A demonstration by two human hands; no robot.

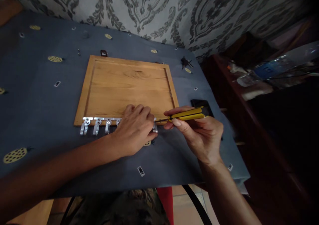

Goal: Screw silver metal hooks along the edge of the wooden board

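Note:
A wooden framed board (129, 85) lies flat on the blue cloth, with a metal hook rail (98, 120) along its near edge. Several silver hooks hang off that edge; my left hand covers the middle ones. With curled fingers, my left hand (134, 128) grips the rail toward its right part; its fingertips are partly hidden. My right hand (199, 132) is closed around the yellow and black handle of a screwdriver (186, 114). The screwdriver lies almost level, its thin shaft reaching left to the fingers of my left hand. What its tip touches is hidden.
The patterned blue tablecloth (45, 102) covers the table. A black phone-like object (200, 103) lies beyond my right hand. Farther back are a dark star-shaped piece (186, 63) and small metal bits (79, 52). A plastic bottle (271, 69) lies on the right-hand furniture.

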